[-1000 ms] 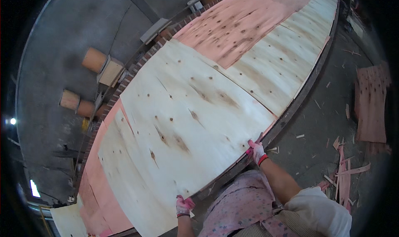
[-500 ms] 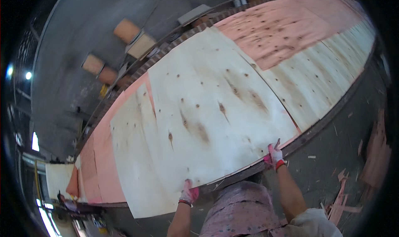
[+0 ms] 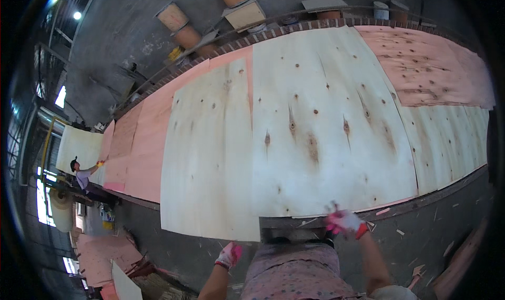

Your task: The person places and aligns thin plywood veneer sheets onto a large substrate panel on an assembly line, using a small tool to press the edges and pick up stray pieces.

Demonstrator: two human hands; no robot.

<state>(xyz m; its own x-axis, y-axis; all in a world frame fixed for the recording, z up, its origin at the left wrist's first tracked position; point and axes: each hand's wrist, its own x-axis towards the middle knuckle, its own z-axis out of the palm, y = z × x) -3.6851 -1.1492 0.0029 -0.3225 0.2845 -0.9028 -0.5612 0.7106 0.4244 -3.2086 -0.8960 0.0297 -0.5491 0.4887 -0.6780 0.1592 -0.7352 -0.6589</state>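
A large pale wood veneer sheet (image 3: 326, 158) with dark knots lies on the long bench. A narrower pale veneer sheet (image 3: 205, 163) lies on its left, its lower edge hanging past the bench's near side. My right hand (image 3: 344, 222), in a white and pink glove, hovers at the large sheet's near edge, fingers apart and a little smeared by motion, holding nothing. Below the narrower sheet's near corner is my left hand (image 3: 229, 254), gloved alike, clear of the wood, its fingers loosely bent and nothing visible in them.
Pink sheets (image 3: 142, 168) cover the bench's left part; a knotty pink sheet (image 3: 421, 68) lies far right. A row of bricks (image 3: 294, 30) borders the far side. Another person (image 3: 84, 176) stands at the left end. Pink scrap sheets (image 3: 108, 252) lie lower left.
Both hands have come off the veneer's near edge; my left hand dropped back toward me. The view has turned left, bringing the other person and scrap sheets into clearer sight.
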